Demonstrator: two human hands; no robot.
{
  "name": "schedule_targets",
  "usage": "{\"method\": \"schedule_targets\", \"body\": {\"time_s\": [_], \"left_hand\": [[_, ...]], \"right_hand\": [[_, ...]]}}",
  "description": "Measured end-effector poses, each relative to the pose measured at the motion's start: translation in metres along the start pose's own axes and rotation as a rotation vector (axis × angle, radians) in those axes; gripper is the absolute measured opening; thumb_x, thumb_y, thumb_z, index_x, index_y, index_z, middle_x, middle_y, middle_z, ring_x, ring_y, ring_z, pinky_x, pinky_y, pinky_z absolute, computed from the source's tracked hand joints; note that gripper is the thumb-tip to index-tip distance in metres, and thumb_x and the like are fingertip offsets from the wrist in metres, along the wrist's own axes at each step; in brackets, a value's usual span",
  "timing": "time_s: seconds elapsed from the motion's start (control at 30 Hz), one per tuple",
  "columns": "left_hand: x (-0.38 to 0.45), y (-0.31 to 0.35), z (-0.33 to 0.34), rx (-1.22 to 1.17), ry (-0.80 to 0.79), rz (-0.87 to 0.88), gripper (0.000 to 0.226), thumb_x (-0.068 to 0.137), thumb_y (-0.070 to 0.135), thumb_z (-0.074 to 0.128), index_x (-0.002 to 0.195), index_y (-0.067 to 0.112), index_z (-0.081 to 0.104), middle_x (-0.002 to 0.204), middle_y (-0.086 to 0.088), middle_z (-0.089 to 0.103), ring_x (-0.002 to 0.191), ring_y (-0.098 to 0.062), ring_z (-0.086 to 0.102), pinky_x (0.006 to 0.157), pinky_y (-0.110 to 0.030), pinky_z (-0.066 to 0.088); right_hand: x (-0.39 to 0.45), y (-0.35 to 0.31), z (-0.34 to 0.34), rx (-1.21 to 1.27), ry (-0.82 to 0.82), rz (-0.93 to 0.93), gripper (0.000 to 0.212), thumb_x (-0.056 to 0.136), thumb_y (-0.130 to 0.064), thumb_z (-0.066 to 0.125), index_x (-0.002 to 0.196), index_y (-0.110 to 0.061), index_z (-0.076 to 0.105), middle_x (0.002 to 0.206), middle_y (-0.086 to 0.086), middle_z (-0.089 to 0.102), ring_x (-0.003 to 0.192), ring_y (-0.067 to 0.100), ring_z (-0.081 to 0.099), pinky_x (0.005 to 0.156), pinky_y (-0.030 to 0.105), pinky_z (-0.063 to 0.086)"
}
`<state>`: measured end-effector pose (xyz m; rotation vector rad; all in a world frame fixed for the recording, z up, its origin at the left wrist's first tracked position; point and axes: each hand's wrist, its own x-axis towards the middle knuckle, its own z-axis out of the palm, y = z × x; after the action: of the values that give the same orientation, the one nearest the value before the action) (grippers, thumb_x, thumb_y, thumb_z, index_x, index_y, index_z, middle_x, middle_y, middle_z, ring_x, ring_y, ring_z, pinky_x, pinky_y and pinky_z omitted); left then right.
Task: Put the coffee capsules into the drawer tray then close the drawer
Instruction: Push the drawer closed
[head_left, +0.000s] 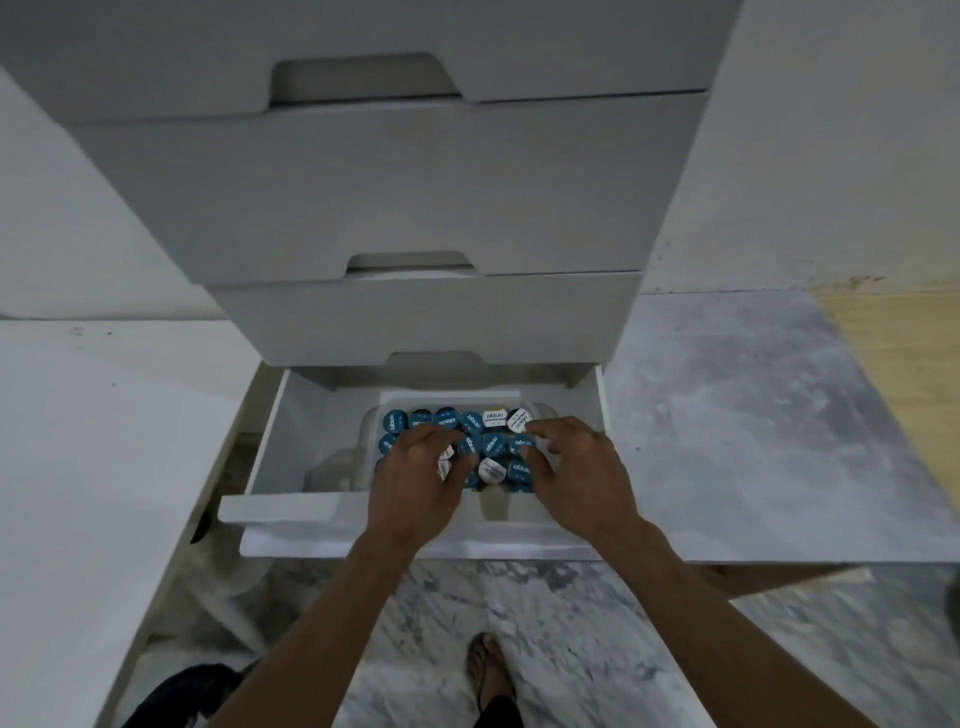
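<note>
Drawer (291, 415), lowest of the white stack, stands pulled out; its front panel (280, 512) sits nearest the person. Inside, a clear tray (370, 423) holds the capsules (480, 447), mostly blue-lidded with a few white, packed in rough rows toward the tray's right part; the left of the tray and drawer looks bare. Left hand (415, 480) reaches into the tray with fingers curled down, and a white-lidded capsule (444, 466) shows at its fingertips; it appears pinched there, though the contact is partly hidden. Right hand (574, 475) hovers over the right rows, fingers bent and spread, touching or just above the lids; whether it grips anything cannot be told. Judgement: the loading step is in hand and near its end, with capsules being seated or levelled. The next move calls for releasing the white capsule flat among the others, withdrawing both hands clear of the drawer, then pushing the front panel squarely inward to close.
</note>
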<state>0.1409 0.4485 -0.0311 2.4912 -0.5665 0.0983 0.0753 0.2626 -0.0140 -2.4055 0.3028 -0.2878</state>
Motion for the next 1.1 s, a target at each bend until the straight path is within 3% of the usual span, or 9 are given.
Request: {"method": "schedule_targets", "body": {"time_s": [0.17, 0.3, 0.47, 0.6, 0.7, 0.83, 1.1], "left_hand": [[-0.058, 0.019, -0.010, 0.014, 0.123, 0.011, 0.025, 0.087, 0.028, 0.070, 0.108, 0.016, 0.068, 0.107, 0.001, 0.068, 0.099, -0.020, 0.061, 0.079, -0.032, 0.053], [-0.103, 0.013, -0.003, 0.076, 0.096, -0.045, 0.044, 0.090, 0.044, 0.057, 0.125, 0.017, 0.061, 0.130, -0.004, 0.061, 0.121, -0.023, 0.054, 0.096, -0.044, 0.049], [-0.119, -0.002, -0.003, 0.192, 0.066, -0.116, 0.067, 0.092, 0.061, 0.037, 0.145, 0.020, 0.037, 0.154, -0.007, 0.037, 0.141, -0.026, 0.034, 0.109, -0.049, 0.039], [-0.107, -0.024, -0.003, 0.282, 0.071, -0.132, 0.074, 0.093, 0.064, 0.031, 0.154, 0.027, 0.012, 0.164, -0.003, 0.006, 0.151, -0.023, 0.005, 0.120, -0.049, 0.015], [-0.094, -0.046, -0.001, 0.364, 0.039, -0.104, 0.078, 0.092, 0.067, 0.023, 0.155, 0.027, 0.003, 0.164, -0.002, -0.005, 0.151, -0.023, -0.006, 0.120, -0.055, 0.009], [-0.080, -0.071, 0.001, 0.466, 0.014, -0.047, 0.082, 0.090, 0.072, 0.013, 0.155, 0.025, 0.001, 0.164, -0.004, -0.005, 0.151, -0.025, -0.006, 0.119, -0.060, 0.006], [-0.051, -0.088, 0.016, 0.505, 0.106, 0.015, 0.080, 0.090, 0.071, 0.016, 0.155, 0.026, 0.004, 0.164, -0.005, -0.003, 0.151, -0.027, -0.002, 0.118, -0.060, 0.008]], "right_hand": [[-0.050, -0.003, -0.006, 0.028, 0.034, -0.053, 0.028, 0.090, -0.026, 0.064, 0.117, -0.021, 0.066, 0.111, 0.001, 0.067, 0.099, 0.020, 0.065, 0.077, 0.035, 0.057], [-0.087, -0.001, 0.001, -0.040, 0.030, -0.071, 0.032, 0.090, -0.027, 0.063, 0.121, -0.020, 0.064, 0.119, -0.001, 0.065, 0.111, 0.020, 0.059, 0.087, 0.034, 0.053], [-0.107, 0.002, 0.019, -0.113, 0.087, -0.092, 0.044, 0.092, -0.035, 0.055, 0.131, -0.015, 0.057, 0.135, 0.007, 0.057, 0.125, 0.027, 0.053, 0.096, 0.048, 0.051], [-0.103, 0.001, 0.039, -0.221, 0.130, -0.074, 0.059, 0.097, -0.048, 0.039, 0.149, -0.023, 0.034, 0.157, 0.005, 0.030, 0.147, 0.025, 0.024, 0.115, 0.054, 0.024], [-0.091, 0.003, 0.057, -0.343, 0.146, -0.037, 0.068, 0.097, -0.054, 0.034, 0.155, -0.028, 0.011, 0.163, 0.001, 0.006, 0.151, 0.023, 0.000, 0.119, 0.054, 0.003], [-0.078, 0.007, 0.076, -0.494, 0.223, 0.011, 0.070, 0.095, -0.057, 0.030, 0.155, -0.026, 0.012, 0.163, 0.002, 0.005, 0.150, 0.026, 0.000, 0.117, 0.061, -0.001], [-0.045, 0.022, 0.093, -0.607, 0.340, -0.017, 0.069, 0.094, -0.059, 0.020, 0.154, -0.025, 0.015, 0.163, 0.004, 0.005, 0.150, 0.028, 0.002, 0.115, 0.064, 0.003]]}}
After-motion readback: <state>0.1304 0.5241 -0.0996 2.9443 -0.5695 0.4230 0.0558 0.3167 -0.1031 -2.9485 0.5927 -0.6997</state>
